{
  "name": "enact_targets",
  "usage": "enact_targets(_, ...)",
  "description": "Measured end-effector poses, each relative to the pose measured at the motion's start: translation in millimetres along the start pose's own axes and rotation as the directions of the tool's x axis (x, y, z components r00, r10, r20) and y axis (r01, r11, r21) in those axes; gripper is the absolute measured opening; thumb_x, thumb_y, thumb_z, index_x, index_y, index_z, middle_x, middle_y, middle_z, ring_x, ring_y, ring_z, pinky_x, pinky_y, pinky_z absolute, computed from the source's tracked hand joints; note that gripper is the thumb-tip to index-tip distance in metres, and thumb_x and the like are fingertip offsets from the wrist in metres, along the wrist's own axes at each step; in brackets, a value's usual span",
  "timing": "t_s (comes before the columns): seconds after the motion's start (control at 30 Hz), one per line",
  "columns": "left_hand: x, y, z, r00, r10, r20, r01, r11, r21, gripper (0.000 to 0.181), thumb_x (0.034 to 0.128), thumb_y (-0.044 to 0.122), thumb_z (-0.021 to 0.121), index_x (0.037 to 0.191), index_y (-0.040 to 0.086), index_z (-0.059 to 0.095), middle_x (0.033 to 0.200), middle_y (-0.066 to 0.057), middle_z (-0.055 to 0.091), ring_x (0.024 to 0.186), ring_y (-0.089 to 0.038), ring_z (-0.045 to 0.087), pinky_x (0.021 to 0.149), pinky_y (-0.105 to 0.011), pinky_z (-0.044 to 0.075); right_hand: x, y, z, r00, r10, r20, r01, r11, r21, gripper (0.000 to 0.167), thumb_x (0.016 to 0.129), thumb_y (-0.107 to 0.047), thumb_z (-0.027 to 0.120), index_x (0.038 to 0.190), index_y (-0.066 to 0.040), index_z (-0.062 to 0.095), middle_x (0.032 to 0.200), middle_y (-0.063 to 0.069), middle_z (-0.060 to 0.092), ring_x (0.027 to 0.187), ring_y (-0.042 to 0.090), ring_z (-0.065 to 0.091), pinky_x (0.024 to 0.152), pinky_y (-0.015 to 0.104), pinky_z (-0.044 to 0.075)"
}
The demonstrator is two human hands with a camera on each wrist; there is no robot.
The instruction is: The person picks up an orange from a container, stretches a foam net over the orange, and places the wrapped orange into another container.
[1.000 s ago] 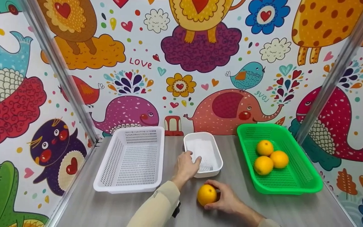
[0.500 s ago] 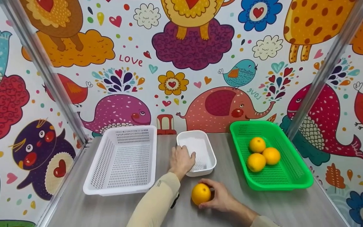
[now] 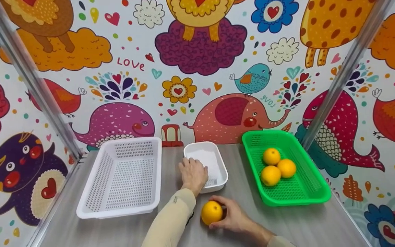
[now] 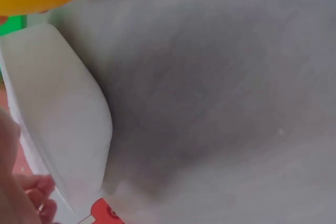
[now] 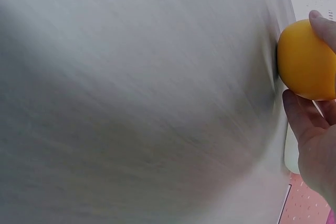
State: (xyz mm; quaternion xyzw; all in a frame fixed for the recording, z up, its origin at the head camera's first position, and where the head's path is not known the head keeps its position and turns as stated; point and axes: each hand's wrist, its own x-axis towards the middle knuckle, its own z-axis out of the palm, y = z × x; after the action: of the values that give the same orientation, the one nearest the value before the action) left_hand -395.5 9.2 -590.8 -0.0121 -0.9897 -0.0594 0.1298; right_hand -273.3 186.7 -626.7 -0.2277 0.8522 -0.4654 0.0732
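Observation:
In the head view, my right hand (image 3: 236,216) holds an orange (image 3: 212,212) by its right side, thumb below and fingers above. The same orange (image 5: 307,60) shows in the right wrist view, low at the table surface. My left hand (image 3: 194,175) grips the left rim of a small white basket (image 3: 222,171); its fingertips lie over the outside and the thumb points inward. From the left wrist, the basket's smooth outer wall (image 4: 63,103) is visible, with curled fingertips (image 4: 42,184) at its rim. The orange sits just in front of this basket.
On the right stands a green basket (image 3: 303,198) with three oranges (image 3: 271,175) in it. A larger white basket (image 3: 120,209) is on the left. Behind the grey table (image 3: 170,164) rises a patterned wall, with metal posts (image 3: 346,75) at both sides.
The head view has shifted, so everything appears further left. The left hand now lies a little more over the small basket's left rim. The right hand keeps its hold on the orange.

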Motion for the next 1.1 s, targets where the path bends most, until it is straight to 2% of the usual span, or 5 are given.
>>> enact_targets(0.23, 0.2, 2.8, 2.5, 0.999, -0.026, 0.036, 0.025, 0.999, 0.025, 0.055, 0.1046, 0.053, 0.074, 0.122, 0.001, 0.079, 0.115, -0.017, 0.078, 0.112, -0.036, 0.061, 0.1, -0.051, 0.048, 0.2, 0.9, 2.4, 1.0, 0.002, 0.0, -0.002, 1.0, 0.01, 0.085, 0.081, -0.027, 0.103, 0.151, 0.001, 0.062, 0.15, 0.014, 0.072, 0.129, 0.016, 0.069, 0.112, 0.029, 0.055)
enact_targets(0.53, 2.6, 3.8, 8.2, 0.999, 0.013, 0.039, -0.014, 1.0, 0.005, 0.039, 0.1101, 0.042, 0.07, 0.13, 0.008, 0.073, 0.121, -0.016, 0.078, 0.117, -0.037, 0.064, 0.103, -0.053, 0.049, 0.6, 4.0, 3.6, 0.999, -0.039, -0.028, 0.039, 0.999, 0.003, 0.087, 0.079, -0.028, 0.104, 0.15, 0.003, 0.064, 0.147, 0.015, 0.074, 0.128, 0.011, 0.07, 0.111, 0.03, 0.058)
enact_targets(0.8, 0.7, 3.8, 0.5, 0.999, 0.039, -0.004, -0.04, 0.994, -0.098, 0.03, 0.114, 0.036, 0.063, 0.129, 0.01, 0.068, 0.118, -0.014, 0.076, 0.114, -0.035, 0.067, 0.1, -0.051, 0.052, 1.7, 5.2, 6.7, 0.998, -0.056, -0.033, 0.056, 0.998, 0.006, 0.087, 0.079, -0.03, 0.103, 0.149, 0.003, 0.063, 0.145, 0.015, 0.074, 0.127, 0.01, 0.07, 0.109, 0.03, 0.059)
enact_targets(0.97, -1.8, 4.3, -5.6, 0.996, 0.07, -0.055, -0.078, 0.981, -0.177, 0.028, 0.1145, 0.034, 0.061, 0.126, 0.008, 0.067, 0.113, -0.013, 0.076, 0.107, -0.033, 0.07, 0.092, -0.048, 0.059, 0.3, 6.3, 7.2, 0.997, -0.067, -0.05, 0.067, 0.998, 0.008, 0.088, 0.078, -0.031, 0.103, 0.148, 0.003, 0.063, 0.144, 0.015, 0.074, 0.125, 0.009, 0.069, 0.108, 0.03, 0.059)
enact_targets(1.1, -6.4, 2.4, -10.1, 0.994, 0.064, -0.083, -0.083, 0.968, -0.238, 0.026, 0.1145, 0.031, 0.062, 0.125, 0.007, 0.065, 0.109, -0.014, 0.075, 0.103, -0.034, 0.072, 0.089, -0.048, 0.061, 0.3, 6.5, 6.7, 0.997, -0.055, -0.05, 0.055, 0.998, 0.003, 0.086, 0.078, -0.031, 0.103, 0.148, 0.0, 0.063, 0.144, 0.013, 0.074, 0.124, 0.01, 0.069, 0.108, 0.03, 0.058)
